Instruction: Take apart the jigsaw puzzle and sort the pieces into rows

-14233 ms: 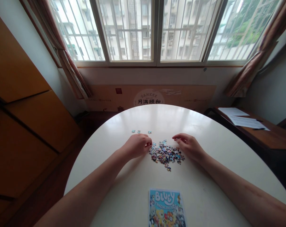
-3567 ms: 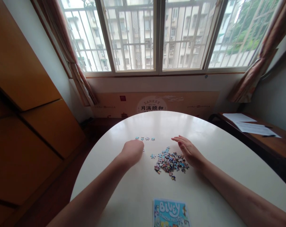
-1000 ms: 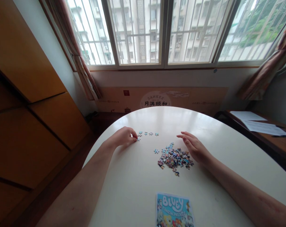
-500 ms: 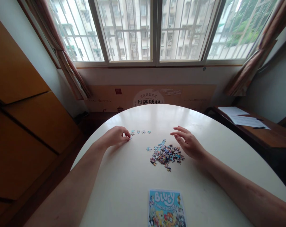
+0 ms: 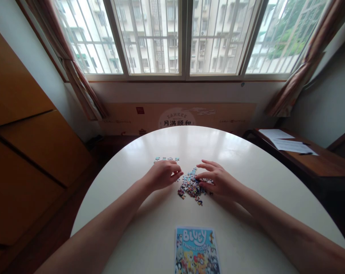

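Left hand (image 5: 162,174): grip unclear | right hand (image 5: 219,179): fingers apart | knobbly jigsaw heap (image 5: 188,186) | glossy curved table (image 5: 149,239)

Lone head view; faces forward, down; hands (image 5: 162,175), table (image 5: 149,232) near; window (image 5: 184,42) farther off

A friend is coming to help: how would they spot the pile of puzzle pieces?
Find the white table below the window. On it, the puzzle pile lies partly hidden by the right hand. Unlike the flat Bluey picture nearer the camera, it is a loose, multicoloured heap.
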{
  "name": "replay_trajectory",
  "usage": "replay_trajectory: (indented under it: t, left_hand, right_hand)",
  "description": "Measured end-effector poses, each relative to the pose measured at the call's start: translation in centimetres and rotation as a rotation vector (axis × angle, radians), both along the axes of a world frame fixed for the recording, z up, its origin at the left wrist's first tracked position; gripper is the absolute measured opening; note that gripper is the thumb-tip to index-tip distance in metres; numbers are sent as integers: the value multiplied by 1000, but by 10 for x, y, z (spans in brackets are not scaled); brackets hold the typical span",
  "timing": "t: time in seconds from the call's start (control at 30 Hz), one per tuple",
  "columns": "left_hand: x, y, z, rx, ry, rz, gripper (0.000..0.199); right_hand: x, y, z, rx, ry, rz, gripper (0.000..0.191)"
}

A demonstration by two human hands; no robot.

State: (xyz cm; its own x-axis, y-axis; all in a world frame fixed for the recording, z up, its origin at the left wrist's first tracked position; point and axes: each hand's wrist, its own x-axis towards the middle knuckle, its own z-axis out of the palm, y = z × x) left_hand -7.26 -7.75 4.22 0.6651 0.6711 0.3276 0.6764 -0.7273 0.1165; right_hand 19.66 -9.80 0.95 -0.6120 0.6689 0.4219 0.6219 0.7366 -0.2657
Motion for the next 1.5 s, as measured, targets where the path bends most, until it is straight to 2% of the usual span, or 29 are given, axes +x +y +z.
replay_trajectory:
  t: [0.2, 0.37, 0.5, 0.6, 0.67, 0.8, 0.9, 1.0, 1.1, 1.23, 1.3, 1.4, 1.5]
  left_hand:
    - [1, -2, 1, 1, -4, 7, 25]
    - [-2, 0, 1, 10, -43, 25, 25]
    - [-6, 1, 3, 25, -160, 79, 25]
    - [-2, -2, 9, -33, -271, 101, 25]
    - [6, -9, 12, -173, -338, 86, 23]
    - [29, -24, 12, -619, -484, 22, 24]
    - [38, -27, 9, -908, -644, 42, 27]
    - [38, -25, 9, -1076, -750, 98, 28]
    - [36, -24, 11, -1140, -833, 141, 32]
    - [34, -21, 11, -1162, -928, 152, 32]
    - [29, -15, 9, -1097, -928, 189, 29]
    - [14, -1, 1, -834, -873, 334, 22]
    - [0, 12, -8, -600, -770, 453, 14]
  right_hand:
    - [0, 5, -7, -9, 37, 8, 15]
    - [-3, 7, -7, 69, 104, 41, 15]
    - [-8, 4, 0, 137, 208, -42, 15]
    - [-12, -1, 6, 179, 297, -119, 16]
    - [-15, -5, 9, 208, 346, -107, 15]
    - [-18, -13, 14, 272, 380, 31, 10]
    - [-18, -15, 16, 293, 377, 72, 14]
    - [-19, -15, 17, 281, 358, 92, 15]
    - [-22, -17, 17, 257, 348, 134, 17]
    - [-26, -18, 17, 240, 332, 151, 21]
    - [-25, -18, 17, 228, 309, 138, 26]
    - [-20, -16, 16, 209, 284, 92, 31]
    - [-14, -12, 14, 195, 285, 43, 29]
